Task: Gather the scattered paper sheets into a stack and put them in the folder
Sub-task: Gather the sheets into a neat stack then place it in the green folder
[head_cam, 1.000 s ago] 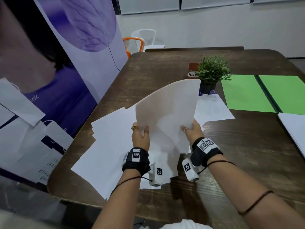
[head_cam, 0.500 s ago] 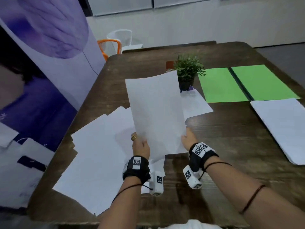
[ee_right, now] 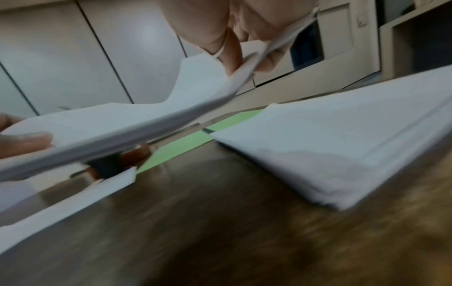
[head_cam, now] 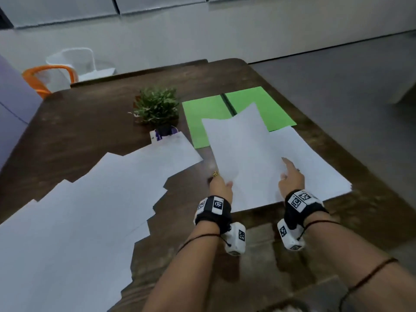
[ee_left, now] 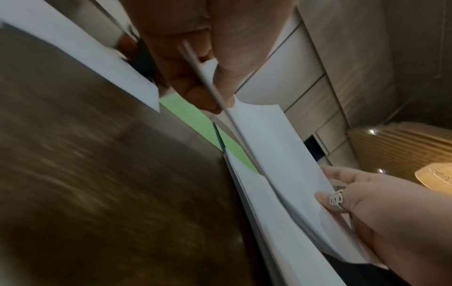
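While both hands hold it by its near corners, a sheet (head_cam: 238,145) hangs just above the stack (head_cam: 315,167) near the desk's (head_cam: 90,122) right edge. The left hand (head_cam: 221,188) pinches the near left corner between thumb and fingers (ee_left: 193,91); the right hand (head_cam: 291,179) pinches the near right corner, forefinger laid along the top. The sheet sags in the middle, its far end over the open green folder (head_cam: 202,115), which lies flat at the far right corner, touching the stack. More sheets (head_cam: 90,210) lie fanned and overlapping along the left edge. A potted plant (head_cam: 156,109) stands left of the folder.
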{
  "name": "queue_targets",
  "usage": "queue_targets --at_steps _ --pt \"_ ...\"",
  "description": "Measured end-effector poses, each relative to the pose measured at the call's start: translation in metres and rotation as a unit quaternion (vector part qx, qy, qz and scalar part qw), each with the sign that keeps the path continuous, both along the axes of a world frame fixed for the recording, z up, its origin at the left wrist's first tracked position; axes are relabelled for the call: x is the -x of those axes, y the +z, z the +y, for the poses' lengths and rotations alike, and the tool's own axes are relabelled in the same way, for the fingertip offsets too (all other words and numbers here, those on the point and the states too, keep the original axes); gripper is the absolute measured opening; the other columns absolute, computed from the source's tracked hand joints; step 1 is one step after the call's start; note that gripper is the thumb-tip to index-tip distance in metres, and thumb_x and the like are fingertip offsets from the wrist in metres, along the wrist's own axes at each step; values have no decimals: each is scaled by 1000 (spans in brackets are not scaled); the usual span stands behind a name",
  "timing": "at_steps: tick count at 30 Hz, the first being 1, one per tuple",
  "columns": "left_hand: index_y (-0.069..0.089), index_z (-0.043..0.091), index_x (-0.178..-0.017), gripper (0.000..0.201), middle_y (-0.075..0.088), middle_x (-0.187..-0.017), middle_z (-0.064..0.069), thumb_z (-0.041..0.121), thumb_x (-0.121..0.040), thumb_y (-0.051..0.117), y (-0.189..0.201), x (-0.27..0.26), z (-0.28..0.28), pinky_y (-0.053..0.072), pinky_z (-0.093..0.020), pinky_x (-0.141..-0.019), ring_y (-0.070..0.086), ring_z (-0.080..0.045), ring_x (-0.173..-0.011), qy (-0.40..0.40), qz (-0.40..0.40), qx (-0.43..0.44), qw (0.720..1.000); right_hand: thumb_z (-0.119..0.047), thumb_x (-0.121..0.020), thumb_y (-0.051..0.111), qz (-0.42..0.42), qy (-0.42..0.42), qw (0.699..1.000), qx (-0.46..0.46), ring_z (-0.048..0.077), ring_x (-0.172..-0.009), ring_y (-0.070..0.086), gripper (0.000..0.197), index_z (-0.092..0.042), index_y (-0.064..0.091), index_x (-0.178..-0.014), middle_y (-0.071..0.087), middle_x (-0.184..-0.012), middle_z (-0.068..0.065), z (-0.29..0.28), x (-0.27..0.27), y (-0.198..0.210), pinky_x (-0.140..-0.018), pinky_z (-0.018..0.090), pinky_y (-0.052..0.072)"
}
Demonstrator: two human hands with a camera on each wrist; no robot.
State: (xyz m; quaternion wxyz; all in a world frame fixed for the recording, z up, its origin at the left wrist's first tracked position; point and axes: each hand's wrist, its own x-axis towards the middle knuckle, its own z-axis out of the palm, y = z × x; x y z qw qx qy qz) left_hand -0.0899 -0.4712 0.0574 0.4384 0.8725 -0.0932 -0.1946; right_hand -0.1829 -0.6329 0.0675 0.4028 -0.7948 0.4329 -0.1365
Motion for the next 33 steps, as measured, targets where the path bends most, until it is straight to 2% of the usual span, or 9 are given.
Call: queue_targets --at_steps 3,8,10,13,16,21,24,27,33 --pt "40 -2 -132 40 55 -128 -18 7 -95 50 -7 20 -70 37 -25 -93 53 -29 -117 -30 24 -13 999 9 -89 37 51 -9 999 14 33 -121 48 64 -21 31 -146 44 -137 18 -65 24 -8 -101 33 38" --pt "35 4 -136 50 58 -126 -17 3 -91 56 -33 36 -144 43 -31 -94 58 -28 -112 -35 54 -14 998 7 -86 40 122 3 992 36 34 -118 50 69 -22 27 -147 48 -133 18 -145 40 -28 -96 36 44" --pt "30 7 -141 60 54 -131 -14 10 -89 61 -43 40 -159 43 -33 -97 54 -29 -116 -33 68 -36 996 1 -87 45 167 21 984 63 35 -123 45 68 -21 24 -148 44 -138 17 -163 42 -36 -99 36 40" --pt "8 15 -149 95 32 -139 -11 36 -80 70 -53 47 -162 38 -42 -102 34 -30 -127 -32 -5 -148 988 -24 -89 57 267 76 946 169 31 -134 27 74 -18 15 -149 31 -147 13 -174 43 -43 -105 38 30" --pt "0 24 -150 101 16 -148 -12 43 -78 69 -53 44 -147 32 -43 -106 24 -31 -130 -19 -62 -155 986 -33 -89 57 244 151 936 204 29 -141 15 74 -17 17 -149 22 -153 13 -160 35 -44 -114 37 21" --pt "10 27 -149 89 4 -154 -11 37 -81 66 -47 13 -69 24 -46 -113 13 -32 -139 8 -130 -209 969 -25 -93 53 130 307 933 136 22 -139 21 50 -17 41 -140 30 -149 8 -97 -2 -40 -111 29 23" --pt "17 25 -149 80 2 -155 -13 36 -84 63 -44 2 6 19 -44 -114 9 -34 -140 31 -133 -268 954 -24 -92 54 112 384 909 116 23 -135 29 44 -17 48 -135 36 -145 10 -42 -24 -37 -109 30 28" --pt "20 25 -148 76 2 -155 -13 36 -85 62 -47 -1 99 25 -44 -112 6 -34 -141 81 -98 -333 934 -25 -93 53 127 458 872 117 23 -135 31 43 -18 49 -134 34 -147 9 23 -43 -40 -110 28 25" --pt "23 24 -148 79 1 -155 -12 43 -82 63 -59 19 279 30 -44 -109 3 -33 -142 148 -33 -402 903 -25 -94 51 178 542 815 100 23 -145 14 54 -17 34 -144 10 -158 6 149 -69 -66 -113 25 16"
